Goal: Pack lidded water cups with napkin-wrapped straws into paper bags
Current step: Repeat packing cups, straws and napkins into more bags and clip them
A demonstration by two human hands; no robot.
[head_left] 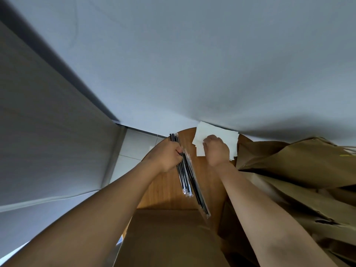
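glossy plastic-wrapped straws (185,170), matt paper napkins (212,132), wooden table (169,189)

Head view. Two bare forearms enter from the near edge and narrow toward the hands. The left hand (165,155) and the right hand (216,151) wear no gloves; no rings, watch or bracelet show on the visible surfaces. No sleeve reaches either forearm within the picture; both arms are uncovered from near edge to wrist. Knuckles of both hands are visible; fingertips are largely hidden.
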